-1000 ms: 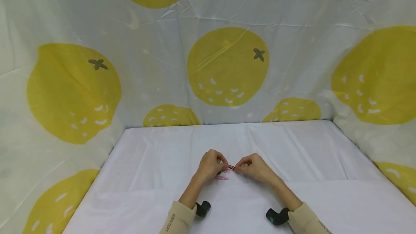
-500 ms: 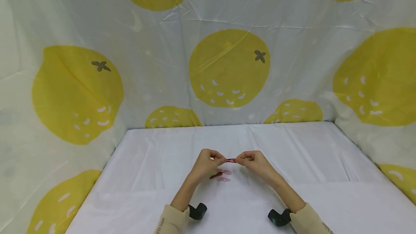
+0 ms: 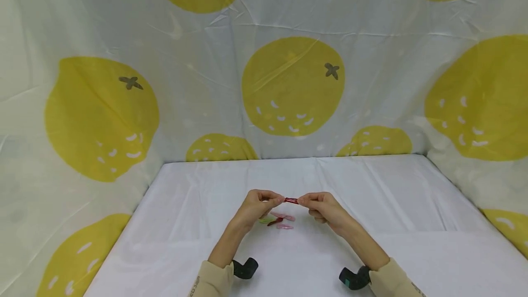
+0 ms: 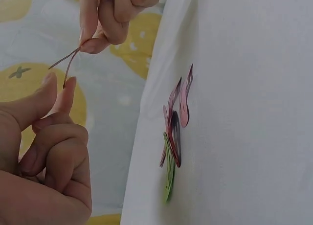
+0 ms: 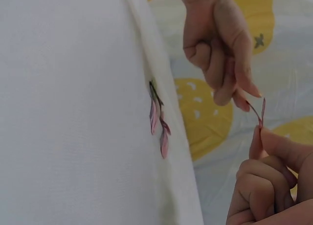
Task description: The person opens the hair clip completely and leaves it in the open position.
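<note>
Both hands hold a dark red snap hair clip [image 3: 291,200] above the table. Its two arms are spread into a V in the wrist views. My right hand [image 3: 326,207] pinches the joined end between thumb and index finger. At the spread ends, the thumb and index finger of my left hand [image 3: 255,207] stand a little apart, fingertips right at the arms. Below lies a small group of hair clips: a green one [image 4: 169,168], a dark red one [image 3: 275,221], and pink ones, including a pink hair clip [image 4: 185,105] set slightly aside.
A white cloth covers the table [image 3: 309,260]. Behind it and at the sides hangs a pale curtain [image 3: 198,68] printed with large yellow lemons. Black wrist devices [image 3: 245,268] sit at both cuffs.
Both hands have lifted the red hair clip up off the group below. The left hand has shifted left, so the green and dark red clips on the table now show.
</note>
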`<state>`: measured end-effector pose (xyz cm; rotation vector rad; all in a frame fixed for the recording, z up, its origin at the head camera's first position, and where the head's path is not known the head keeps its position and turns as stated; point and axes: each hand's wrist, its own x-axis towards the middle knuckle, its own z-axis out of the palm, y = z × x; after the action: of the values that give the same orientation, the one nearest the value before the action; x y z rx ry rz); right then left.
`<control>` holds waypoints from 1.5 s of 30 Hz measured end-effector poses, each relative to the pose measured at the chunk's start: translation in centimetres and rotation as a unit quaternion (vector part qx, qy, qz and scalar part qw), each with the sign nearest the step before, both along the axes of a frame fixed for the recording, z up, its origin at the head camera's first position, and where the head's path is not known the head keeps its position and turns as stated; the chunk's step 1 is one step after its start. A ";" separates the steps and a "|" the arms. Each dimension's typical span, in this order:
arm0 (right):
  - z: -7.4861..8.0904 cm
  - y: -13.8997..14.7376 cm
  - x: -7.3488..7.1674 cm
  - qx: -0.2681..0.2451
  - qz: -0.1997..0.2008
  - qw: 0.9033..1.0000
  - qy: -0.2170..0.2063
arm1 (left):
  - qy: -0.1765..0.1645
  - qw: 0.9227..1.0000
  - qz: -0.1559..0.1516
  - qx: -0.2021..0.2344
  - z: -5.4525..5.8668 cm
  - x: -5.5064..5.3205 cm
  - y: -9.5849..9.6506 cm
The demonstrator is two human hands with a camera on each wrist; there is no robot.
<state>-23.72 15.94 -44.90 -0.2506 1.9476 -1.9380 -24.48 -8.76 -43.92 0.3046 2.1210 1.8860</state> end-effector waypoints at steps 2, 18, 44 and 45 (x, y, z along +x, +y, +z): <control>0.0 0.1 -0.1 -0.001 0.002 1.000 -0.008 | 0.021 1.000 0.006 -0.006 -0.1 -0.1 0.1; 0.3 -1.3 0.0 0.038 -0.047 0.998 0.018 | 0.128 0.989 0.072 -0.021 -0.5 0.0 0.2; -1.9 -3.2 -2.9 0.159 -0.198 0.959 0.129 | 0.126 0.976 0.112 -0.137 -1.2 -2.5 1.6; -2.1 -3.3 -3.3 0.160 -0.200 0.958 0.127 | 0.130 0.974 0.114 -0.148 -1.2 -2.9 1.5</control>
<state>-27.02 12.64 -47.04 -0.0136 2.6132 -1.8472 -27.35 -7.21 -45.10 0.2636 2.6758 1.6833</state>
